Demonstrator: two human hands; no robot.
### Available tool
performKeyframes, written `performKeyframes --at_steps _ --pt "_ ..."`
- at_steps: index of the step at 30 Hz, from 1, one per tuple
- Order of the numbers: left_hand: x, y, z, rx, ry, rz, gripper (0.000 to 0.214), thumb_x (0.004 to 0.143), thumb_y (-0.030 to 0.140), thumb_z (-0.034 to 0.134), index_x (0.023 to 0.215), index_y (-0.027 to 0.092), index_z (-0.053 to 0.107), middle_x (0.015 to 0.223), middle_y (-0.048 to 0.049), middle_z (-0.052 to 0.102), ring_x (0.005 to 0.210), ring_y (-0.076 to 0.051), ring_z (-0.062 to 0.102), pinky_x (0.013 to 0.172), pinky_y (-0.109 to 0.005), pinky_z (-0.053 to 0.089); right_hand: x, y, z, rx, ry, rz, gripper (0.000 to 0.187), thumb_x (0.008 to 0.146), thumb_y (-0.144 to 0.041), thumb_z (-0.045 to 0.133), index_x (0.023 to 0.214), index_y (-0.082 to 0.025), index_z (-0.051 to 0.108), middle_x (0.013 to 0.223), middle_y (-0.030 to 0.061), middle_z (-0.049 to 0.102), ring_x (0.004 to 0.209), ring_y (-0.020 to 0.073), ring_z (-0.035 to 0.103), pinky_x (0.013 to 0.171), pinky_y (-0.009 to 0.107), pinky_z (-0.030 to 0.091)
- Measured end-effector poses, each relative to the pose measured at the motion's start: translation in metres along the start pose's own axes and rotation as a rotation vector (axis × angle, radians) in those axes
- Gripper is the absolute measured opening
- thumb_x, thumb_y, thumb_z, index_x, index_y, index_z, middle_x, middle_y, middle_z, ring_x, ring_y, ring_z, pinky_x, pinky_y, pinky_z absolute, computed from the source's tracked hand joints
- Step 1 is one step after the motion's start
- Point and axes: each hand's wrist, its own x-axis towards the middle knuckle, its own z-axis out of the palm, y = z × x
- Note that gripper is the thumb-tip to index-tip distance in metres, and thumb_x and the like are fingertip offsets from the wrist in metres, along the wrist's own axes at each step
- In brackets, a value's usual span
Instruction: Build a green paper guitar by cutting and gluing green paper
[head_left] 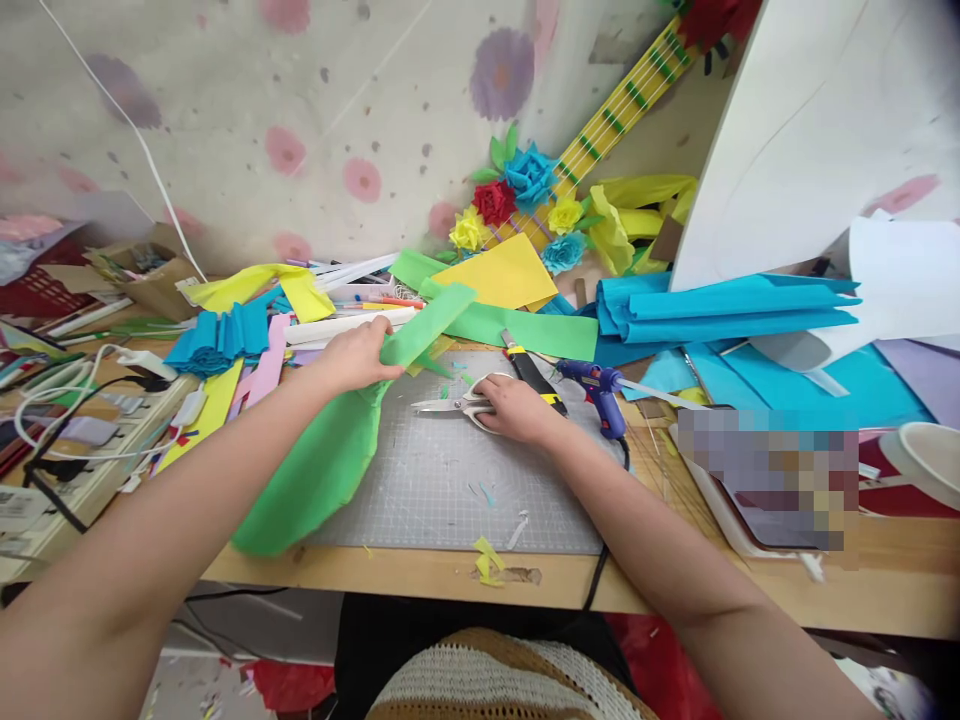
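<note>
My left hand (358,352) is closed on a light green paper strip (435,322), which slants up to the right from the fingers. Below that hand hangs a large rounded green paper piece (315,480), reaching over the front edge of the cutting mat; whether it joins the strip is hidden by the hand. My right hand (517,408) has its fingers around the white handles of the scissors (439,406). Their blades point left, low over the grey cutting mat (450,490). Behind the right hand lies a black and yellow utility knife (534,372).
A blue glue gun (600,385) with its cord lies right of the mat. Blue paper rolls (727,305), green strips and a yellow sheet (499,275) cover the back. A power strip (82,470) with cables is at left; a tablet-like device (772,490) lies at right.
</note>
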Motion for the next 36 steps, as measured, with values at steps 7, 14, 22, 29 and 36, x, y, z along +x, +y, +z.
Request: performKeyframes --at_steps 7,14,22,29,36 --pt "0.0 0.024 0.035 0.117 0.005 -0.192 0.06 0.072 0.051 0.062 0.117 0.016 0.044 0.112 -0.0147 0.06 0.104 -0.031 0.058 0.082 -0.035 0.044 0.005 -0.02 -0.025 -0.261 -0.156 0.182 0.025 0.085 -0.029 0.056 0.097 -0.009 0.065 0.098 0.0172 0.064 0.097 0.027 0.059 0.074 0.03 0.043" --pt "-0.002 0.017 0.062 -0.052 0.205 -0.159 0.058 0.076 0.054 0.059 0.117 0.016 0.047 0.113 -0.0142 0.057 0.109 -0.029 0.053 0.089 -0.037 0.041 -0.059 -0.001 -0.045 -0.12 -0.065 0.467 0.026 0.09 -0.038 0.046 0.083 -0.018 0.062 0.078 0.0062 0.067 0.072 0.0191 0.062 0.056 0.027 0.032" --pt "-0.007 -0.006 0.061 -0.248 0.457 -0.189 0.023 0.089 0.034 0.037 0.076 0.021 0.05 0.082 -0.0063 0.059 0.082 -0.021 0.054 0.073 -0.032 0.041 -0.132 0.058 -0.038 -0.165 -0.07 0.979 0.052 0.08 -0.069 0.04 0.076 -0.02 0.056 0.072 0.0104 0.064 0.07 0.0274 0.061 0.054 0.031 0.034" --pt "-0.014 -0.009 0.062 -0.235 0.419 -0.028 0.025 0.087 0.034 0.04 0.066 0.022 0.043 0.076 -0.0055 0.057 0.083 -0.021 0.053 0.077 -0.033 0.04 -0.102 0.08 -0.011 0.087 0.263 0.741 0.048 0.071 -0.064 0.052 0.084 -0.017 0.057 0.091 0.0146 0.065 0.087 0.0287 0.06 0.067 0.035 0.043" --pt "-0.029 -0.004 0.061 -0.14 0.483 0.076 0.01 0.082 0.029 0.05 0.083 0.021 0.056 0.097 -0.0075 0.057 0.097 -0.024 0.051 0.088 -0.039 0.039 -0.084 0.068 -0.017 0.479 0.489 0.931 0.045 0.071 -0.062 0.055 0.075 -0.018 0.058 0.073 0.0102 0.066 0.068 0.0237 0.061 0.057 0.032 0.042"
